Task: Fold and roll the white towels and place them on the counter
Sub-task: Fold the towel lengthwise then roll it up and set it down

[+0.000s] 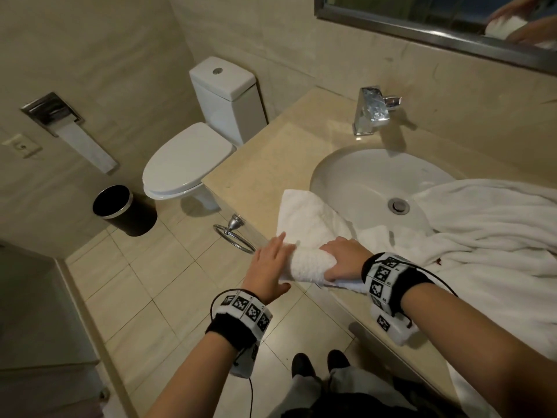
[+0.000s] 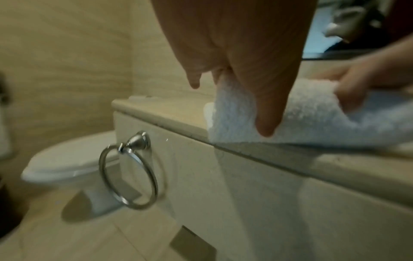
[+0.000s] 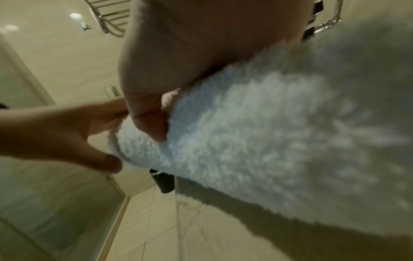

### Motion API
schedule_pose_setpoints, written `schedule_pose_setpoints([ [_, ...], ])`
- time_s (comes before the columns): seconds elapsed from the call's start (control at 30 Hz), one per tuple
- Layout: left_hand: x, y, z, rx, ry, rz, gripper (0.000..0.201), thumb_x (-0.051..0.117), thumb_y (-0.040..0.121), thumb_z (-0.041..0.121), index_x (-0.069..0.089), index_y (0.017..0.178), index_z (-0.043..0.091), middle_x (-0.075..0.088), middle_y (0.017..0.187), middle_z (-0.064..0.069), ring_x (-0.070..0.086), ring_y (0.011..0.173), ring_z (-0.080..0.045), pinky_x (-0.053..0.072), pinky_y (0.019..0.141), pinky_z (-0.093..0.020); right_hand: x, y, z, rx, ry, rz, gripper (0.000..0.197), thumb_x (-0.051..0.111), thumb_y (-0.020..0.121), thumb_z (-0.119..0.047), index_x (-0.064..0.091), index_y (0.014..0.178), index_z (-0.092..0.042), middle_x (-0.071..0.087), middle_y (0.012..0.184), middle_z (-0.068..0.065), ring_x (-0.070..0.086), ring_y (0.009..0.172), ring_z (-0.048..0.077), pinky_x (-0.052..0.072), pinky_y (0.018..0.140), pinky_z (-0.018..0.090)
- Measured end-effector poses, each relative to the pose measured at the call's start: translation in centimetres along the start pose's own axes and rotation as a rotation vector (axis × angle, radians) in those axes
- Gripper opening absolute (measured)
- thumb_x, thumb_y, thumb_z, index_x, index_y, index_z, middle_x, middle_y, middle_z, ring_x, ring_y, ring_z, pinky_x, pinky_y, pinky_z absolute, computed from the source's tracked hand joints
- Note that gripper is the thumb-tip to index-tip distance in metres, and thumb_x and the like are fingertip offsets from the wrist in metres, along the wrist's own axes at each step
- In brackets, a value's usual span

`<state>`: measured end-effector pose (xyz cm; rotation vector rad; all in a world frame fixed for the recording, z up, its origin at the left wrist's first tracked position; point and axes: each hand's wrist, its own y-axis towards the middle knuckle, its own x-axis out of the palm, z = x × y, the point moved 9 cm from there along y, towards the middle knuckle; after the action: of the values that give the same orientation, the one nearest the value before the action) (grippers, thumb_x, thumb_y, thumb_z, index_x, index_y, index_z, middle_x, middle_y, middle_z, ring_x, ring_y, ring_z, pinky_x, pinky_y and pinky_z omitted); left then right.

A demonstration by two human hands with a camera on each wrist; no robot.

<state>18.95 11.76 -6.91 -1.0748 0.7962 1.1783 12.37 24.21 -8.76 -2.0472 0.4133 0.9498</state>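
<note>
A small white towel (image 1: 304, 215) lies on the beige counter (image 1: 271, 152) left of the sink, its near part wound into a tight roll (image 1: 310, 263) at the counter's front edge. My right hand (image 1: 343, 260) curls over the roll's right half, thumb on its near side. In the right wrist view that hand (image 3: 190, 61) wraps the fluffy roll (image 3: 257, 132). My left hand (image 1: 271, 267) holds straight fingers flat against the roll's left end; the left wrist view shows this hand (image 2: 245, 79) touching the towel (image 2: 312, 114).
A large white towel (image 1: 482, 236) is heaped over the sink (image 1: 361, 176) and the counter's right side. A chrome tap (image 1: 373, 113) stands behind the basin. A towel ring (image 1: 235, 233) hangs on the counter's front. A toilet (image 1: 187, 158) and black bin (image 1: 120, 209) stand to the left.
</note>
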Motion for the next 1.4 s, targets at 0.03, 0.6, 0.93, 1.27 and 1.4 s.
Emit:
schedule_pose_setpoints([
  [0.03, 0.3, 0.3, 0.3, 0.021, 0.120, -0.019, 0.081, 0.067, 0.079, 0.024, 0.021, 0.146, 0.020, 0.015, 0.156, 0.000, 0.012, 0.145, -0.020, 0.012, 0.119, -0.038, -0.1, -0.2, -0.4, -0.020, -0.039, 0.016, 0.070, 0.056, 0.061, -0.050, 0.048, 0.125, -0.025, 0.053, 0.116, 0.004, 0.046, 0.113, 0.024, 0.034, 0.093, 0.031],
  [0.6, 0.6, 2.2, 3.3, 0.034, 0.636, -0.110, 0.087, 0.058, 0.080, 0.049, 0.012, 0.143, 0.009, 0.040, 0.132, -0.012, 0.040, 0.121, -0.031, 0.030, 0.103, -0.047, -0.2, -2.4, -1.8, -0.047, -0.527, 0.267, 0.076, 0.069, 0.076, -0.021, 0.030, 0.141, -0.025, 0.055, 0.111, 0.011, 0.057, 0.091, 0.030, 0.046, 0.076, 0.041],
  [0.93, 1.5, 0.5, 4.1, 0.109, 0.504, 0.109, 0.069, 0.081, 0.035, 0.013, 0.042, 0.091, 0.010, 0.058, 0.078, -0.003, 0.054, 0.062, -0.021, 0.049, 0.061, -0.031, 0.7, -3.0, -2.2, -0.150, -0.433, 0.177, 0.071, 0.064, 0.082, -0.037, 0.025, 0.139, -0.020, 0.046, 0.122, 0.005, 0.052, 0.103, 0.024, 0.043, 0.074, 0.035],
  [1.27, 1.6, 1.8, 3.8, 0.020, 0.417, 0.019, 0.097, 0.088, 0.016, 0.048, 0.050, 0.095, 0.008, 0.063, 0.089, -0.007, 0.063, 0.083, -0.025, 0.055, 0.080, -0.036, 0.0, 0.8, 0.0, -0.038, -0.072, -0.144, 0.074, 0.076, 0.056, -0.041, 0.037, 0.118, -0.030, 0.050, 0.106, 0.000, 0.062, 0.087, 0.022, 0.055, 0.079, 0.042],
  [1.4, 0.4, 3.1, 4.0, -0.059, 0.394, 0.040, 0.055, 0.087, 0.024, 0.020, 0.062, 0.072, 0.012, 0.060, 0.068, -0.003, 0.059, 0.060, -0.019, 0.053, 0.060, -0.026, -0.4, 1.7, 0.0, -0.056, -0.052, -0.156, 0.073, 0.073, 0.062, -0.037, 0.038, 0.126, -0.029, 0.055, 0.112, 0.001, 0.060, 0.095, 0.021, 0.051, 0.084, 0.038],
])
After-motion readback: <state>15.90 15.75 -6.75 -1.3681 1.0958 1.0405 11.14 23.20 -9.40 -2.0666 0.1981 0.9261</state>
